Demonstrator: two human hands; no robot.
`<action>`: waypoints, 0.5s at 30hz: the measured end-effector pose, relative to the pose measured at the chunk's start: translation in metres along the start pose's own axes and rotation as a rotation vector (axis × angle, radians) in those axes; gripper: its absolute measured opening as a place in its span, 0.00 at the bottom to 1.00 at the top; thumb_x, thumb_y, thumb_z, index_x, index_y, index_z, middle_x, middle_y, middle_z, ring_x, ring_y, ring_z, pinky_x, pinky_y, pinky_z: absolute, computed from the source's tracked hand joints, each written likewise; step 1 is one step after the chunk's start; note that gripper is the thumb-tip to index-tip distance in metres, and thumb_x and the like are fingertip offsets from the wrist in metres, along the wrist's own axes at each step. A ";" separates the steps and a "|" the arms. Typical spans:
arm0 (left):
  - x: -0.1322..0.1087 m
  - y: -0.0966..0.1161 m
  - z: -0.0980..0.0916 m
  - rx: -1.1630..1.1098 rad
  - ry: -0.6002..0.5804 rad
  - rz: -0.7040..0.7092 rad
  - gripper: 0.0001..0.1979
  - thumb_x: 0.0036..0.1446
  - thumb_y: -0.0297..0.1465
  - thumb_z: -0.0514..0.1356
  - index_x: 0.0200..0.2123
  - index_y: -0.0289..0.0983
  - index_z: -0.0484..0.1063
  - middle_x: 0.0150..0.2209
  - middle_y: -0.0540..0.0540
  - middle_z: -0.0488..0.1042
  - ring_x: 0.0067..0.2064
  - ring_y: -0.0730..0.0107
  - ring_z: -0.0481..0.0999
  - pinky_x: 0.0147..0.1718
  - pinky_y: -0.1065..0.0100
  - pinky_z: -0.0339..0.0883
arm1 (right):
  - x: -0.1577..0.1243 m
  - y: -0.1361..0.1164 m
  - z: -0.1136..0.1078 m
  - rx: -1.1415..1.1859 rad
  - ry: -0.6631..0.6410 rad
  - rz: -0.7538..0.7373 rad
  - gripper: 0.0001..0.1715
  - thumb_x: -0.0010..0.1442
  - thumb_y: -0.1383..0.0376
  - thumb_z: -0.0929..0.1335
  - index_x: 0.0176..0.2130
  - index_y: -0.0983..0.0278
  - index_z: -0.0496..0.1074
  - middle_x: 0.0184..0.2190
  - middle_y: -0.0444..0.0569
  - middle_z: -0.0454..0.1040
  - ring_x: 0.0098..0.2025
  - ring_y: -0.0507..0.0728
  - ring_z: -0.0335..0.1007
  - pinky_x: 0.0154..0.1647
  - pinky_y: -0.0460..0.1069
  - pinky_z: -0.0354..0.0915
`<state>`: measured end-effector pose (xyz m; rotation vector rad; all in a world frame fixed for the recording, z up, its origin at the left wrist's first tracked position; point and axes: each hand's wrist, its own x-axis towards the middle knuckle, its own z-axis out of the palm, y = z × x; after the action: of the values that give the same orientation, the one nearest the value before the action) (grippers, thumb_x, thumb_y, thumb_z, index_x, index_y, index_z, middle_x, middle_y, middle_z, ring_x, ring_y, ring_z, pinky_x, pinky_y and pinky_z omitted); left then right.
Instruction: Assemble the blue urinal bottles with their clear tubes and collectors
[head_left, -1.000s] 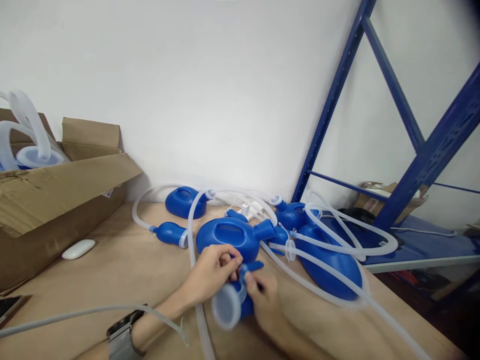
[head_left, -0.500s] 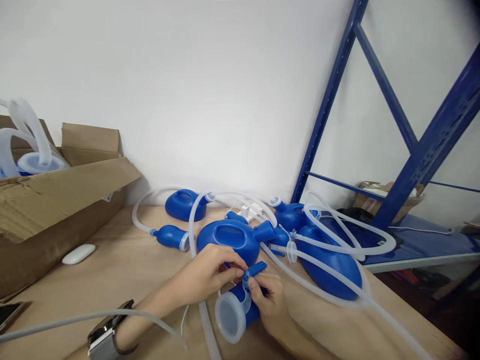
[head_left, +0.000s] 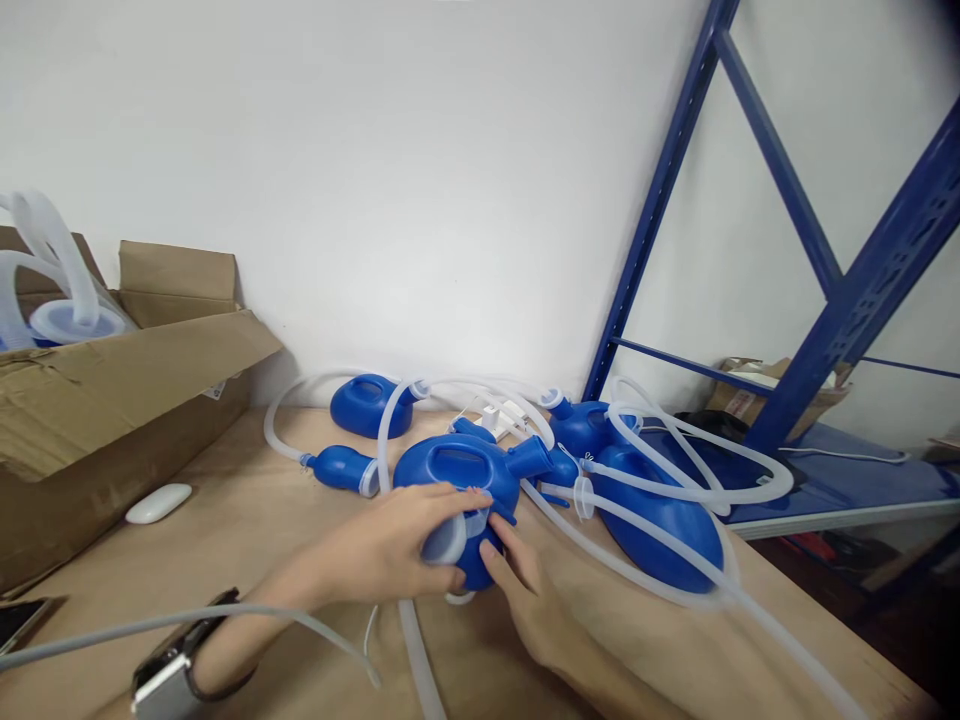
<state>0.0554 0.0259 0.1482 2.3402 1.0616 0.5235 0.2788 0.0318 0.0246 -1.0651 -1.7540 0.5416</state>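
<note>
Head view: blue cup [head_left: 478,568], pale rim [head_left: 445,543] leftward, long axis roughly crosswise

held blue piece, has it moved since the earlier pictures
Yes: the held blue piece has moved up the picture, closer to the resting blue jug behind it.

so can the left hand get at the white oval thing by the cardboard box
Probably, once the left hand releases the blue piece: nothing visible blocks the way to the white oval thing.

The head camera looks forward — down at hands [head_left: 396,542].
</note>
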 end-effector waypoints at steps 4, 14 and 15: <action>-0.018 -0.010 -0.043 -0.002 0.056 -0.170 0.32 0.52 0.40 0.67 0.62 0.52 0.71 0.64 0.49 0.72 0.62 0.47 0.70 0.61 0.55 0.61 | 0.007 -0.006 -0.009 -0.079 -0.289 -0.149 0.31 0.69 0.54 0.67 0.67 0.57 0.66 0.62 0.54 0.72 0.64 0.65 0.68 0.63 0.59 0.67; -0.043 -0.070 -0.087 -0.031 -0.125 -0.484 0.29 0.50 0.48 0.67 0.55 0.48 0.78 0.50 0.45 0.80 0.50 0.48 0.77 0.47 0.63 0.70 | 0.013 0.002 -0.007 -0.342 -0.411 -0.427 0.26 0.64 0.61 0.72 0.60 0.59 0.72 0.52 0.53 0.76 0.52 0.62 0.74 0.53 0.55 0.73; -0.041 -0.074 -0.085 -0.065 -0.120 -0.486 0.26 0.50 0.48 0.66 0.52 0.46 0.79 0.47 0.45 0.81 0.47 0.50 0.78 0.43 0.64 0.71 | 0.016 0.005 -0.010 -0.313 -0.348 -0.470 0.27 0.63 0.61 0.72 0.60 0.59 0.72 0.51 0.54 0.76 0.51 0.62 0.74 0.52 0.55 0.73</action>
<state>-0.0581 0.0609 0.1664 1.9311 1.4658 0.2243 0.2877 0.0466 0.0335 -0.7471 -2.3649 0.1625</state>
